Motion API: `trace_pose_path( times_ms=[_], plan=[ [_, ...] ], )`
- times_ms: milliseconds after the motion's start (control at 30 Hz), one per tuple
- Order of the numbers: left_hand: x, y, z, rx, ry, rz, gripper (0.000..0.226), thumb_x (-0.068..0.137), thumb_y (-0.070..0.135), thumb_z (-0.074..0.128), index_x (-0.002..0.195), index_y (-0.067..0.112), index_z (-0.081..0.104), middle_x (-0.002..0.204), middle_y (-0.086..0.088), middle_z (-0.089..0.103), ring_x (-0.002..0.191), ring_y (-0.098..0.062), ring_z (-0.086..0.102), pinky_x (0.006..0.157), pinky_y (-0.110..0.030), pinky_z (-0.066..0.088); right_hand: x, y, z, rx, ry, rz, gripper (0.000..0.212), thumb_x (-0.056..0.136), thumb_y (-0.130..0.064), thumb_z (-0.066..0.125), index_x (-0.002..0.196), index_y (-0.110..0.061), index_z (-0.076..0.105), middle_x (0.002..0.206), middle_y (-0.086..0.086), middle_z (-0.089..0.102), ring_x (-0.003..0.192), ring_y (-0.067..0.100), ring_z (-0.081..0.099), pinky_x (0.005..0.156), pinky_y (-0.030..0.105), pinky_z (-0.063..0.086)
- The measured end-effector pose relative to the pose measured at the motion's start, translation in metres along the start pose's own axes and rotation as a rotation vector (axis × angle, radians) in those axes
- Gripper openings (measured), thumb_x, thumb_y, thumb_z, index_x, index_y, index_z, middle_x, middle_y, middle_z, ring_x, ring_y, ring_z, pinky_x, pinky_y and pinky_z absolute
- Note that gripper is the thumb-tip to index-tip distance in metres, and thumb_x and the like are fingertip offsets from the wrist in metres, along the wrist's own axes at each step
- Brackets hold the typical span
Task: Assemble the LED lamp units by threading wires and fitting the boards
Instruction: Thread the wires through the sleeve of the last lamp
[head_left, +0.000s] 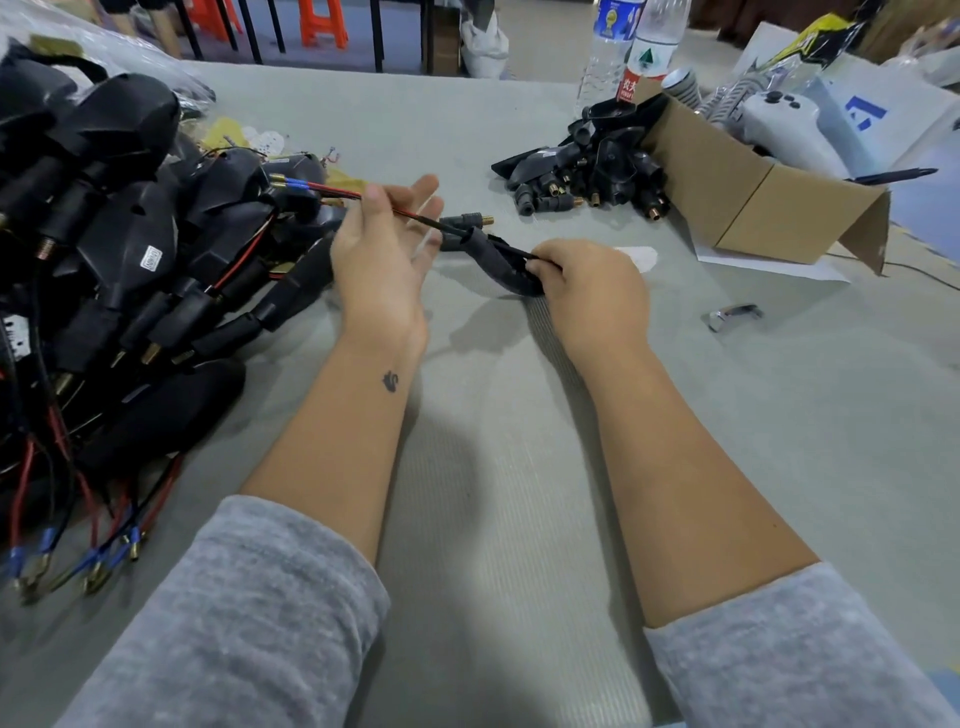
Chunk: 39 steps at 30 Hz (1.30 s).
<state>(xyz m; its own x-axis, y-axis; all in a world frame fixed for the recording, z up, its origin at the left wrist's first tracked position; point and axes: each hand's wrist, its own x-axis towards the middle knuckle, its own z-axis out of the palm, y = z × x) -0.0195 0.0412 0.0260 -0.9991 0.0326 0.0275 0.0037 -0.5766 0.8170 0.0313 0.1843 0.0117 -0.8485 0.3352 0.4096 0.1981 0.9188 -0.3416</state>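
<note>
The right hand (587, 291) pinches the black housing (498, 265) at its near end. The wire (400, 210) runs out of the housing's stem leftward toward the pile (119, 249), its long axis crossing the left hand (382, 260), whose thumb and finger pinch it, other fingers spread.

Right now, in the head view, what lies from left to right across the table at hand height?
Heap of wired lamp units → left hand pinching the red and black wire → black lamp housing → right hand → metal clip → cardboard box.
</note>
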Motion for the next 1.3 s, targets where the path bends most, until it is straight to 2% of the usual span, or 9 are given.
trace_pose_path(
  times_ms=[133, 233, 433, 600, 733, 800, 933, 1100, 1300],
  plan=[
    [0.007, 0.003, -0.008, -0.023, 0.069, 0.074, 0.034, 0.107, 0.028, 0.029, 0.079, 0.016, 0.044, 0.107, -0.003, 0.072, 0.098, -0.016, 0.070, 0.096, -0.035, 0.051, 0.000, -0.002, 0.001, -0.090, -0.005, -0.044, 0.032, 0.103, -0.028, 0.042, 0.079, -0.020, 0.061, 0.066, -0.006, 0.046, 0.055, 0.013, 0.029, 0.098, 0.036, 0.033],
    [0.010, 0.004, -0.013, -0.045, 0.102, 0.106, 0.034, 0.107, 0.030, 0.028, 0.081, 0.015, 0.046, 0.108, -0.001, 0.071, 0.097, -0.017, 0.069, 0.101, -0.040, 0.049, 0.000, -0.003, 0.002, -0.082, -0.018, -0.042, 0.030, 0.103, -0.029, 0.041, 0.077, -0.024, 0.056, 0.067, -0.007, 0.046, 0.058, 0.015, 0.031, 0.102, 0.039, 0.032],
    [0.008, -0.001, -0.008, 0.058, 0.007, -0.095, 0.028, 0.104, 0.040, 0.036, 0.096, 0.024, 0.058, 0.108, 0.004, 0.069, 0.095, -0.016, 0.066, 0.091, -0.038, 0.050, 0.002, 0.002, 0.000, -0.054, 0.065, -0.048, 0.029, 0.100, -0.026, 0.045, 0.074, -0.015, 0.052, 0.061, -0.003, 0.041, 0.065, 0.022, 0.042, 0.073, 0.029, 0.026],
    [-0.006, -0.009, 0.004, 0.202, -0.141, -0.178, 0.032, 0.106, 0.035, 0.031, 0.094, 0.023, 0.058, 0.108, -0.008, 0.069, 0.098, -0.028, 0.070, 0.077, -0.041, 0.059, -0.001, -0.001, 0.000, 0.085, 0.039, -0.176, 0.019, 0.095, -0.017, 0.053, 0.105, -0.019, 0.069, 0.098, -0.001, 0.069, 0.095, 0.022, 0.060, 0.088, 0.031, 0.039],
    [-0.002, -0.005, 0.000, 0.121, -0.065, -0.137, 0.030, 0.106, 0.034, 0.028, 0.090, 0.018, 0.047, 0.101, -0.007, 0.073, 0.095, -0.030, 0.071, 0.079, -0.046, 0.059, -0.001, 0.004, 0.002, 0.197, 0.049, -0.014, 0.060, 0.082, -0.003, 0.050, 0.139, -0.021, 0.050, 0.139, 0.000, 0.054, 0.128, 0.021, 0.046, 0.110, 0.036, 0.032],
    [0.000, -0.003, -0.002, 0.090, -0.044, -0.129, 0.031, 0.106, 0.037, 0.026, 0.088, 0.018, 0.045, 0.095, -0.005, 0.074, 0.091, -0.029, 0.072, 0.076, -0.047, 0.060, 0.001, 0.010, 0.004, 0.243, 0.032, 0.115, 0.056, 0.084, -0.005, 0.049, 0.138, -0.021, 0.050, 0.135, 0.000, 0.055, 0.126, 0.022, 0.046, 0.105, 0.033, 0.034],
    [0.002, 0.000, -0.003, 0.026, -0.020, -0.103, 0.034, 0.106, 0.039, 0.023, 0.087, 0.018, 0.041, 0.092, -0.006, 0.075, 0.090, -0.030, 0.072, 0.078, -0.049, 0.059, 0.003, 0.013, 0.007, 0.447, -0.047, 0.295, 0.033, 0.092, -0.015, 0.047, 0.120, -0.025, 0.062, 0.092, -0.017, 0.059, 0.098, 0.014, 0.059, 0.091, 0.032, 0.047],
    [0.004, 0.001, -0.004, -0.036, 0.013, -0.071, 0.035, 0.106, 0.038, 0.021, 0.083, 0.018, 0.037, 0.092, -0.008, 0.075, 0.087, -0.031, 0.071, 0.078, -0.050, 0.058, 0.003, 0.008, 0.002, 0.536, -0.155, 0.332, 0.051, 0.081, -0.015, 0.043, 0.127, -0.032, 0.060, 0.124, -0.008, 0.060, 0.122, 0.020, 0.051, 0.107, 0.041, 0.040],
    [0.004, 0.002, -0.003, -0.128, 0.043, -0.043, 0.032, 0.107, 0.035, 0.023, 0.085, 0.016, 0.038, 0.097, -0.012, 0.072, 0.097, -0.033, 0.070, 0.075, -0.050, 0.059, 0.000, 0.007, 0.000, 0.579, -0.248, 0.278, 0.045, 0.066, -0.017, 0.044, 0.101, -0.041, 0.058, 0.102, -0.018, 0.061, 0.119, 0.021, 0.049, 0.105, 0.043, 0.040]
  ],
)
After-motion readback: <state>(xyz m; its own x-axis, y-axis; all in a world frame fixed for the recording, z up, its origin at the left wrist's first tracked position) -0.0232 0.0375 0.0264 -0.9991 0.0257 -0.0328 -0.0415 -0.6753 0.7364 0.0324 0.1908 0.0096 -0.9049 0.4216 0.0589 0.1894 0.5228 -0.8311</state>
